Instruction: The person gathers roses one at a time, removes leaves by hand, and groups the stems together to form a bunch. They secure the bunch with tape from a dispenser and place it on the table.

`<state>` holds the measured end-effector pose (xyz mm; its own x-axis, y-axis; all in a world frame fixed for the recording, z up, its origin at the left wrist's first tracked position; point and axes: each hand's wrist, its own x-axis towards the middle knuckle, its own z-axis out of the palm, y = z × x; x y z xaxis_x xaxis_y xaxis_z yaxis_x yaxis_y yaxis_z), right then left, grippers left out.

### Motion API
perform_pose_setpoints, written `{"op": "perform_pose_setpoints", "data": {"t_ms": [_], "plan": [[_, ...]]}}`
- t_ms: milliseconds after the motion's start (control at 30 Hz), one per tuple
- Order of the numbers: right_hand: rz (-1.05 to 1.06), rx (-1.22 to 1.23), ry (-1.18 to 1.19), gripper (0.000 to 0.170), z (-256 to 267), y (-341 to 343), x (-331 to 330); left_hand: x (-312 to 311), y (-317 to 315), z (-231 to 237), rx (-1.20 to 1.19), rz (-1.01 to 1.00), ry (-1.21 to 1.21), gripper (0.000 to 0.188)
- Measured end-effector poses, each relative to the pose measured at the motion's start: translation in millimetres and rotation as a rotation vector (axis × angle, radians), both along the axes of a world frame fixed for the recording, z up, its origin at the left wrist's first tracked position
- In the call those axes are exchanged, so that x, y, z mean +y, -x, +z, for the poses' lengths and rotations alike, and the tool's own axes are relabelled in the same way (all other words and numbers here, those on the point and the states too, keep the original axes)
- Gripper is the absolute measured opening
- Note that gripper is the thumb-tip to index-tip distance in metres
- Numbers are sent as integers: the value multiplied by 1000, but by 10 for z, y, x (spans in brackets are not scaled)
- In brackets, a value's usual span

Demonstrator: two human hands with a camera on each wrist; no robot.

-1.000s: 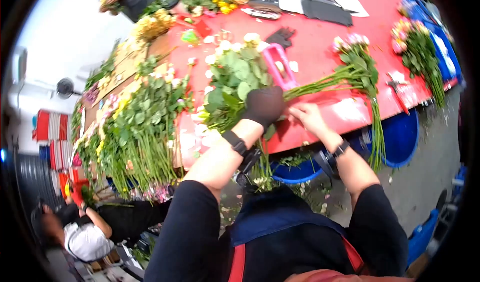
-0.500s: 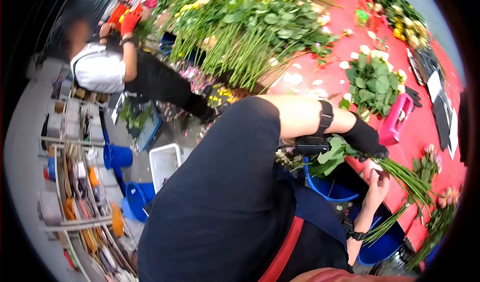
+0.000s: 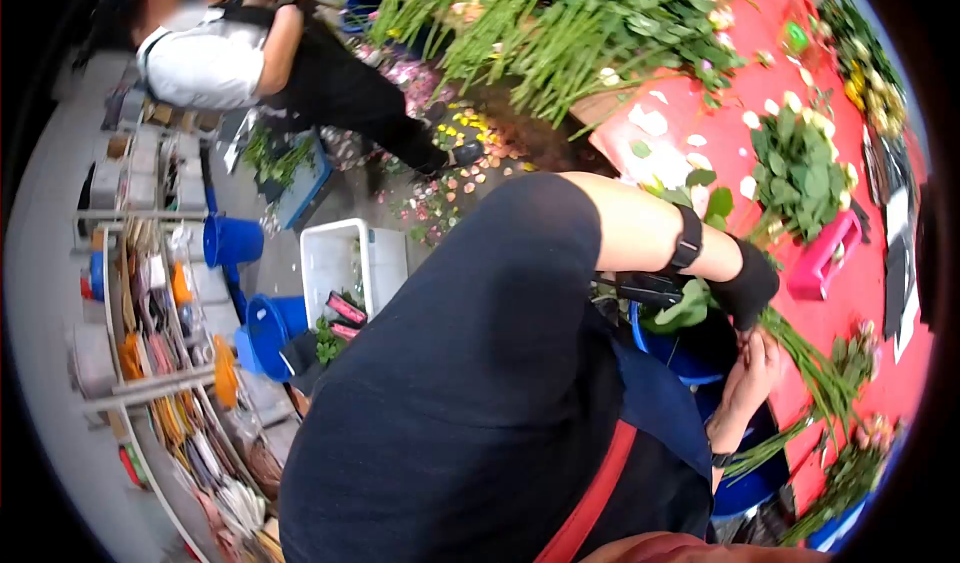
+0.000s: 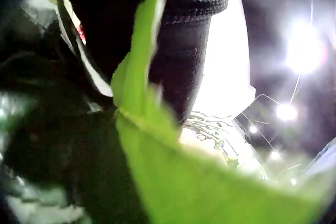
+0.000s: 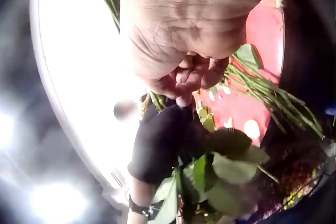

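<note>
From where I am standing, a bare right hand (image 3: 752,375) is curling its fingers close against a black-gloved left hand (image 3: 745,285); whether it is pinching anything, I cannot tell. The left hand is gripping green stems (image 3: 808,355) at the near edge of a red table (image 3: 790,395), with leaves (image 3: 685,308) showing beside the glove. Beyond, a pink holder (image 3: 825,255) is lying near pale roses (image 3: 800,168). Farther off, another person (image 3: 205,63) is wearing red gloves.

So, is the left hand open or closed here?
Closed: the left hand, in a dark glove, grips the green stems, which fan out past it.
</note>
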<state>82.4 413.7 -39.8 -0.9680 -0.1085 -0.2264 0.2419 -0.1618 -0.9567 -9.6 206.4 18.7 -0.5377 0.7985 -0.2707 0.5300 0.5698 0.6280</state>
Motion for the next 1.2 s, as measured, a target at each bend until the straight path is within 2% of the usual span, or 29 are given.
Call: {"op": "perform_pose_setpoints", "data": {"t_ms": [33, 67, 100, 133, 167, 200, 267, 333, 367, 400, 433, 500, 533, 600, 667, 800, 867, 933, 1000, 1067, 1100, 1133, 1200], "plan": [[-63, -53, 68, 18, 73, -17, -109, -29, -6, 83, 83, 78, 28, 48], [-153, -98, 132, 18, 161, -33, -191, 36, 2, -132, 232, 177, 19, 39], [-133, -110, 182, 17, 288, -33, -252, 92, -18, -275, 420, 249, -53, 32], [-138, -112, 224, 17, 425, -32, -260, 117, -17, -443, 541, 352, -217, 32], [-106, -17, -56, 20, 604, -101, -232, 116, -20, -349, 517, 285, -298, 37], [-75, 36, -346, 23, 769, -151, -181, 89, -51, -172, 517, 239, -199, 41], [3, 718, -1216, 49, 928, -203, 95, 196, -75, 43, 514, 79, -29, 43], [-55, 661, -1409, 71, 1083, -389, 284, 334, -175, 196, 587, -131, 16, 48], [-37, 569, -1471, 78, 916, -492, 475, 442, -121, 266, 620, -227, 3, 49], [83, 241, -1449, 59, 798, -593, 639, 570, -102, 344, 656, -310, 0, 50], [-51, 291, -1375, 48, 599, -685, 749, 784, -106, 601, 528, -341, 184, 46], [-334, 332, -1269, 19, 498, -774, 863, 1130, -35, 752, 882, -379, -15, 45], [-446, 325, -1229, 20, 442, -797, 952, 1267, -43, 814, 1053, -385, -120, 44], [-617, 134, -1209, 22, 273, -770, 1170, 1486, -131, 1043, 956, -273, -409, 44], [-670, 24, -1147, 21, 83, -675, 1446, 1564, -213, 1032, 912, -237, -446, 42], [-833, -15, -1419, 26, -455, -457, 2088, 1423, -315, 624, 768, -285, -433, 39], [-826, -64, -1406, 34, -593, -346, 2340, 1210, -359, 401, 669, -268, -369, 37], [-709, -115, -1547, 41, -818, -302, 2676, 954, -379, 208, 605, -197, -282, 36], [-652, -93, -1502, 50, -908, -291, 2908, 709, -396, 66, 535, -124, -219, 35], [-624, -366, -1725, 53, -474, -171, 2576, 424, -378, 16, 492, 8, -219, 34], [-665, -222, -1828, 52, -462, -175, 2505, 277, -389, -105, 468, 88, -225, 34], [-719, 36, -1866, 40, -335, -132, 2313, 143, -415, -201, 443, 167, -232, 33], [-572, 400, -1436, 28, -272, 7, 1882, -62, -447, -331, 441, 295, -286, 28]]}}
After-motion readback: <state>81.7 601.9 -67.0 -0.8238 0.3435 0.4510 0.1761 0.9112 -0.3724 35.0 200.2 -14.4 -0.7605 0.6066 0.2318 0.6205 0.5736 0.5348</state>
